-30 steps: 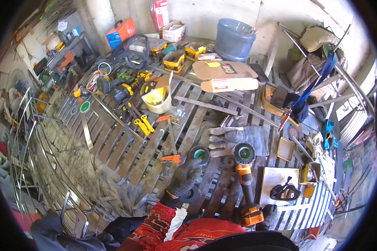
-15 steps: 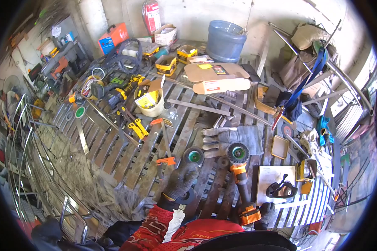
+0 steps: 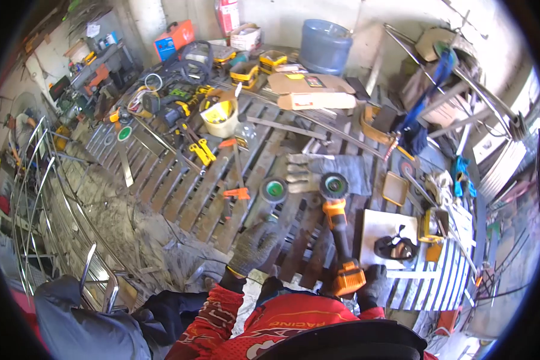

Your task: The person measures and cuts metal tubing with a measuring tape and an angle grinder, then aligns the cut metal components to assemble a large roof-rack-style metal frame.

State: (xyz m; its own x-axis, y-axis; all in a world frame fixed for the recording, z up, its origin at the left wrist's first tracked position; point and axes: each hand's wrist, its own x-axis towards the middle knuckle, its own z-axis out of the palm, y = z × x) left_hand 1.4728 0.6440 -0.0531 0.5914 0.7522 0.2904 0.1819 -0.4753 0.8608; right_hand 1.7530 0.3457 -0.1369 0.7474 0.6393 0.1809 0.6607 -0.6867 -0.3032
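My left hand (image 3: 255,246), in a grey glove, is low over the slatted table, just below a round disc with a green centre (image 3: 275,190). Its fingertips are hard to make out, and so is anything under them. An orange and black cordless grinder (image 3: 339,231) lies with its wheel (image 3: 333,186) pointing away from me and its orange battery towards me. My right hand (image 3: 375,283), in a dark glove, is close beside the battery; its fingers are not clear. Beyond the wheel lies a flat grey work glove (image 3: 348,172).
Right of the grinder are a pale board (image 3: 373,231) with dark goggles (image 3: 396,248) and a tray (image 3: 395,188). Farther back stand a tool bucket (image 3: 221,123), cardboard (image 3: 312,96) and a blue tub (image 3: 325,49). Bent metal rods (image 3: 60,198) fill the left.
The view has shifted, so the table sits higher in the frame. My left hand has drawn back from the green-centred disc towards my body. The grinder lies in the same place on the table.
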